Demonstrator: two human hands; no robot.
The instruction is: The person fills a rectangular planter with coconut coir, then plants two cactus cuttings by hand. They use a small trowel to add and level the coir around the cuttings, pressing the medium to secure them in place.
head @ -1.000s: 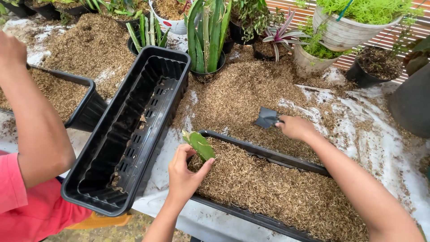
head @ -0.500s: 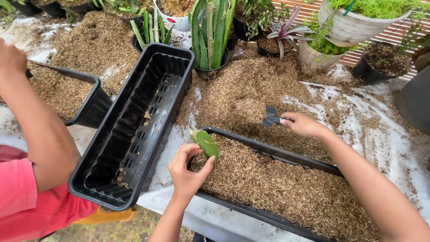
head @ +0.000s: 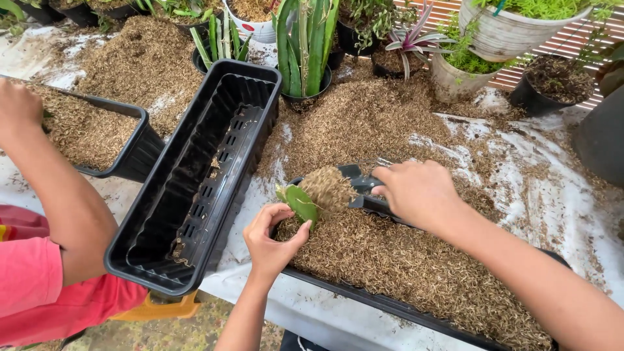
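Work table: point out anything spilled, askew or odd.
Brown husk-like potting mix lies spilled in loose heaps across the white table cover, outside the planters. The empty black trough planter sits askew, one end overhanging the table edge. The left hand holds a small green cutting; the right hand tips a scoop.

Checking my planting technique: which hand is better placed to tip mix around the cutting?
Right. The right hand holds the loaded scoop just beside the cutting; the left hand is busy holding the cutting upright.

Glossy black plastic trough (head: 195, 188) — ribbed walls — beside coarse, matt husk mix (head: 416, 266).
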